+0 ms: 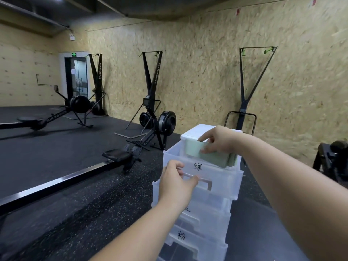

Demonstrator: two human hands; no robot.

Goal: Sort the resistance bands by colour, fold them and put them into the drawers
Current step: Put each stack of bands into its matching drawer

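A white plastic drawer unit (195, 133) stands in front of me with its top drawer (222, 185) pulled out; the front bears a handwritten character. Folded pale green resistance bands (212, 157) lie in this drawer. My right hand (218, 139) reaches in from the right and presses its fingers on top of the green bands. My left hand (177, 183) grips the drawer's front at the handle slot, thumb over the handle. Two lower drawers (197, 240) with other characters sit below, the middle one partly hidden by my left arm.
Black rowing machines (79, 108) lie on the dark rubber floor to the left; one rail (56, 181) runs close to the drawers. Ski machines (150, 81) lean on the chipboard wall behind. Dark equipment (331, 159) stands at the right.
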